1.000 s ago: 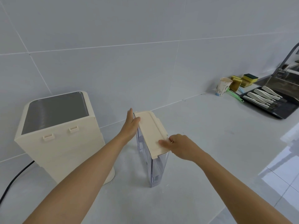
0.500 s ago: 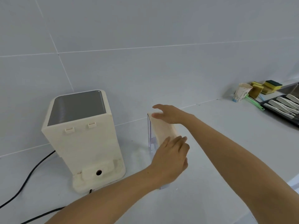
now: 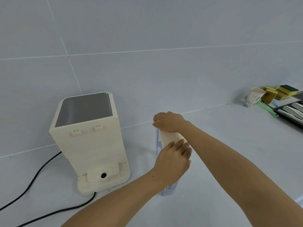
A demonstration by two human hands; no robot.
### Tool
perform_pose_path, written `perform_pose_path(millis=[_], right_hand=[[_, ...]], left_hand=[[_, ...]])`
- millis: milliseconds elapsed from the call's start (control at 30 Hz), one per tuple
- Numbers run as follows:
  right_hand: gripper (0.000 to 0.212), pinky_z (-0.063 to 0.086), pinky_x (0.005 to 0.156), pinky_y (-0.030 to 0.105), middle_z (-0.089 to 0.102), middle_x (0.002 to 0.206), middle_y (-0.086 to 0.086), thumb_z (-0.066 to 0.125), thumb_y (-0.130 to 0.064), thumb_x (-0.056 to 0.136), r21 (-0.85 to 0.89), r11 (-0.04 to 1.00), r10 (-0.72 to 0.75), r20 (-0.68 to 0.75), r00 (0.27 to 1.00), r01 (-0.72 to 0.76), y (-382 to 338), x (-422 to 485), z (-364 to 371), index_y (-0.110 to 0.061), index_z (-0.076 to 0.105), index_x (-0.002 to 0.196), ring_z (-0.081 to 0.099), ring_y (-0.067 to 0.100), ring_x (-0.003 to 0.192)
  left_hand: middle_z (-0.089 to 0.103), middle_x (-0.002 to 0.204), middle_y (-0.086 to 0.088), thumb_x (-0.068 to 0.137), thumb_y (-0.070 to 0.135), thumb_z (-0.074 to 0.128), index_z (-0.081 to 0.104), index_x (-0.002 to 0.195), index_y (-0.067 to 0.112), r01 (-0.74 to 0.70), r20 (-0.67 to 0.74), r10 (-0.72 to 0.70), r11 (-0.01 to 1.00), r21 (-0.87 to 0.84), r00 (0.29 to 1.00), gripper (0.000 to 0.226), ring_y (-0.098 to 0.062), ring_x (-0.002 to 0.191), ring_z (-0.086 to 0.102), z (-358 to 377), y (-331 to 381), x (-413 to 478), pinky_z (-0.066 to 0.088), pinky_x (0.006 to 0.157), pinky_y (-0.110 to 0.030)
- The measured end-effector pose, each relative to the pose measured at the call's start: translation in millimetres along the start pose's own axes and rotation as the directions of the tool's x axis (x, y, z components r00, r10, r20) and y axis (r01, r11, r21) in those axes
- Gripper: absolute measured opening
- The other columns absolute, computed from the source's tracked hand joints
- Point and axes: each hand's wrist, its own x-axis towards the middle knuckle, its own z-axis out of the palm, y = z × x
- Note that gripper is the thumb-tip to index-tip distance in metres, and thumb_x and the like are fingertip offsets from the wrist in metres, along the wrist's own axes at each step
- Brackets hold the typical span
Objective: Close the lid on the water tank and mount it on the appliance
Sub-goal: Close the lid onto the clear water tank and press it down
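Note:
A clear water tank [image 3: 169,189] stands upright on the counter, to the right of the cream appliance [image 3: 88,145]. Its cream lid [image 3: 168,138] lies along the top, mostly covered by my hands. My right hand [image 3: 167,122] reaches across and curls over the far end of the lid. Over the near end, my left hand [image 3: 173,159] has its fingers laid on the lid and its palm against the tank. The appliance's rear face shows two small hooks near the top and a round port in its base step.
A black power cord [image 3: 37,174] runs from the appliance base to the left. At the far right stand a paper cup [image 3: 253,98], yellow sponges [image 3: 282,91], a green-handled tool [image 3: 266,108] and a dark tray [image 3: 278,109] of utensils. A tiled wall rises behind.
My hands swapped ends: the right went from the near end to the far end of the lid, the left from the far end down onto the near end. The view shifted left.

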Motion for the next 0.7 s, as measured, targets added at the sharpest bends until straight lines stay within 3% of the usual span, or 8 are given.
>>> perform_pose_path(millis=[233, 367, 467, 533, 633, 700], right_hand=[[0.051, 0.038, 0.084, 0.038, 0.053, 0.124, 0.008, 0.023, -0.051, 0.089, -0.061, 0.982, 0.175, -0.029, 0.984, -0.176, 19, -9, -2, -0.018, 0.046, 0.122, 0.054, 0.030, 0.107], [0.048, 0.037, 0.094, 0.042, 0.041, 0.136, 0.009, 0.021, -0.045, 0.093, -0.096, 0.972, 0.215, 0.004, 0.977, -0.213, 28, -22, 0, -0.020, 0.036, 0.130, 0.048, 0.032, 0.118], [0.051, 0.037, 0.093, 0.042, 0.039, 0.138, 0.004, 0.021, -0.047, 0.091, 0.009, 0.970, 0.244, -0.014, 0.970, -0.244, 38, -29, 6, -0.018, 0.036, 0.129, 0.049, 0.029, 0.119], [0.055, 0.037, 0.090, 0.043, 0.041, 0.136, 0.005, 0.022, -0.050, 0.088, 0.058, 0.964, 0.260, -0.012, 0.965, -0.259, 42, -33, 7, -0.015, 0.039, 0.127, 0.048, 0.029, 0.118], [0.054, 0.036, 0.094, 0.049, 0.042, 0.135, 0.015, 0.026, -0.048, 0.090, 0.093, 0.960, 0.265, -0.018, 0.964, -0.262, 44, -42, 10, -0.011, 0.043, 0.126, 0.041, 0.034, 0.122], [0.050, 0.038, 0.092, 0.048, 0.042, 0.131, 0.019, 0.029, -0.045, 0.091, 0.099, 0.962, 0.261, -0.041, 0.965, -0.256, 45, -49, 14, -0.013, 0.042, 0.127, 0.041, 0.036, 0.118]], left_hand=[[0.076, 0.098, 0.003, 0.068, 0.030, 0.067, 0.074, 0.092, 0.017, -0.019, -0.073, 0.018, 1.000, -0.010, 0.997, 0.028, -0.010, 0.089, 0.071, 1, -19, -22, 0.057, 0.074, -0.023], [0.077, 0.094, 0.000, 0.076, 0.031, 0.051, 0.074, 0.092, 0.013, 0.028, -0.063, -0.029, 1.000, -0.008, 0.998, 0.034, -0.012, 0.088, 0.072, -4, -37, -31, 0.053, 0.081, -0.026], [0.077, 0.094, -0.004, 0.074, 0.032, 0.050, 0.074, 0.092, 0.009, 0.095, -0.070, -0.092, 0.994, 0.047, 0.993, 0.038, -0.016, 0.088, 0.072, -11, -54, -35, 0.042, 0.088, -0.029], [0.076, 0.096, -0.008, 0.073, 0.034, 0.049, 0.073, 0.092, 0.006, 0.133, -0.034, -0.131, 0.988, 0.078, 0.991, 0.042, -0.019, 0.089, 0.072, -15, -66, -37, 0.046, 0.089, -0.031], [0.074, 0.101, -0.012, 0.072, 0.039, 0.049, 0.072, 0.097, 0.004, 0.185, 0.064, -0.190, 0.979, 0.082, 0.980, 0.049, -0.023, 0.092, 0.071, -23, -83, -39, 0.057, 0.075, -0.037], [0.072, 0.105, -0.014, 0.067, 0.038, 0.060, 0.070, 0.100, 0.002, 0.236, 0.089, -0.242, 0.969, 0.074, 0.966, 0.050, -0.025, 0.094, 0.070, -27, -93, -39, 0.058, 0.069, -0.036]])
